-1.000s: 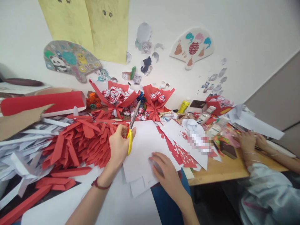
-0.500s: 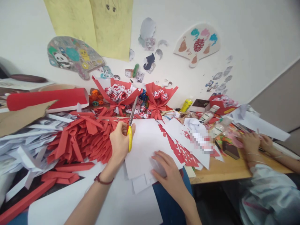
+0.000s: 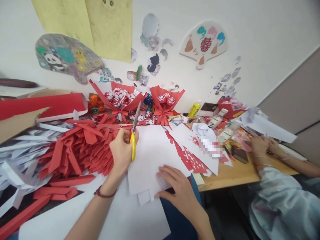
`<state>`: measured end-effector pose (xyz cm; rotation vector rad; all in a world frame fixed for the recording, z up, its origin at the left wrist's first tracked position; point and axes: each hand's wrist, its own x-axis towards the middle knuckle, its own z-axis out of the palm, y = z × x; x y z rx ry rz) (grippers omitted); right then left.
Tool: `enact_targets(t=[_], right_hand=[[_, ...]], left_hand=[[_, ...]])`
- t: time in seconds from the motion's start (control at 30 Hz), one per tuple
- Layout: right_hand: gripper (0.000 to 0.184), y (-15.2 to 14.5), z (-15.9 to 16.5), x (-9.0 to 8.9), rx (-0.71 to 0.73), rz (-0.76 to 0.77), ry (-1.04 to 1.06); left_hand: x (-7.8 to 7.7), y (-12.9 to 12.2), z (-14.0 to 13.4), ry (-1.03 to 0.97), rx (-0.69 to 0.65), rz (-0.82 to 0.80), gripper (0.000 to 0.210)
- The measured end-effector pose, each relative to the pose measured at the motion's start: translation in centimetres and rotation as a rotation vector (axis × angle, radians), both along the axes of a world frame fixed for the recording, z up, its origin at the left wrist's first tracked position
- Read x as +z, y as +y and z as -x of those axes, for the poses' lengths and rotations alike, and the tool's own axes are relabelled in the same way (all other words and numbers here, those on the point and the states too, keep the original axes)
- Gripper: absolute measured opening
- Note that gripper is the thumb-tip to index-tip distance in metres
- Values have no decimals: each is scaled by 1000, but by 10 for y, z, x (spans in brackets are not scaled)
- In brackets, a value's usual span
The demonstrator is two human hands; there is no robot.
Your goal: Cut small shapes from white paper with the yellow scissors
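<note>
Red strips (image 3: 86,146): heaped at nine o'clock from the paper
White paper (image 3: 147,163): view's six o'clock
Right hand (image 3: 177,188): spread on the paper's five-o'clock edge
Left hand (image 3: 120,151): clamped on scissors (image 3: 133,144), apart from right hand
Scissors: blades toward twelve

Both forearms (image 3: 91,208) reach forward, left hand (image 3: 122,150) curled in a grip, right hand (image 3: 178,186) palm-down, thumb (image 3: 167,196) apart, fingertips kinda blurry from here tbh.

Room between scissors (image 3: 133,144) and right hand (image 3: 177,184)
</note>
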<state>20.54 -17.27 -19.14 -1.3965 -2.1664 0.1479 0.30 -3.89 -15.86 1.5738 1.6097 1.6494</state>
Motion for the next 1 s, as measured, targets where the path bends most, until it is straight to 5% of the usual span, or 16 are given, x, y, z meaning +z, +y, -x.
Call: enact_targets(t=[0.23,0.5,0.7,1.0], right_hand=[[50,-5,-3,-2,44,-58,-46],[19,-16,-9,2,56,-177,56],[19,-22,-11,-9,-161,-259,234],[13,-29,-8,-13,-288,-416,275]], left_hand=[[16,-3,6,-47,1,-60,23],[49,-38,50,529,198,271,29],[42,-76,74,687,220,566,35],[22,-110,52,1018,183,700,37]])
